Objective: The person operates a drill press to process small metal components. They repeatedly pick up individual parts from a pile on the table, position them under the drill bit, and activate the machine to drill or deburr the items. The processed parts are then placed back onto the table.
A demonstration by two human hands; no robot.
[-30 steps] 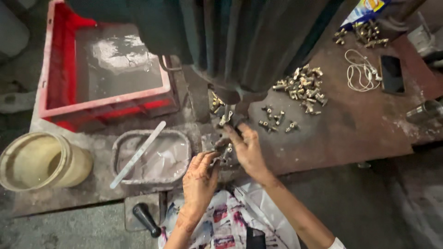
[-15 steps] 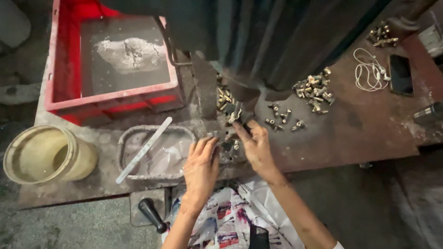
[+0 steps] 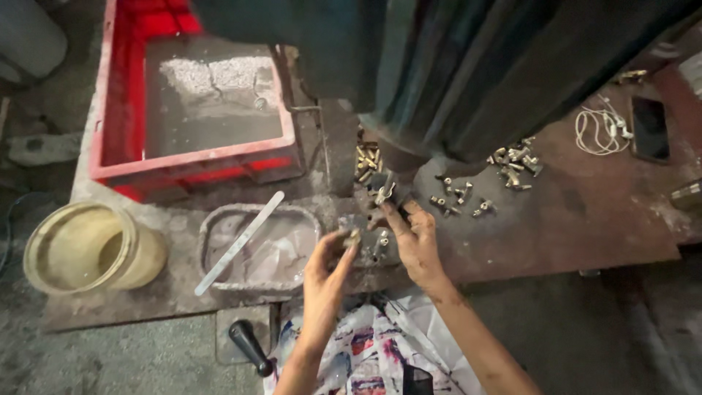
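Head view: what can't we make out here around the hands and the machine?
- Machine head: top cut off by the frame edge.
- Work spot under it: hidden by the machine body and the right hand.
- Small brass part in the left hand: too small to tell its shape.
- Red crate: far side cut off.

Red crate at 10 o'clock; cream bucket at 8; brass fittings at 2; rust-brown bench; white cable.

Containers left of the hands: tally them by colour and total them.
Red plastic crate: 1
Yellowish round bucket: 1
Grey metal tray, with a flat strip lying across it: 1
Total: 3
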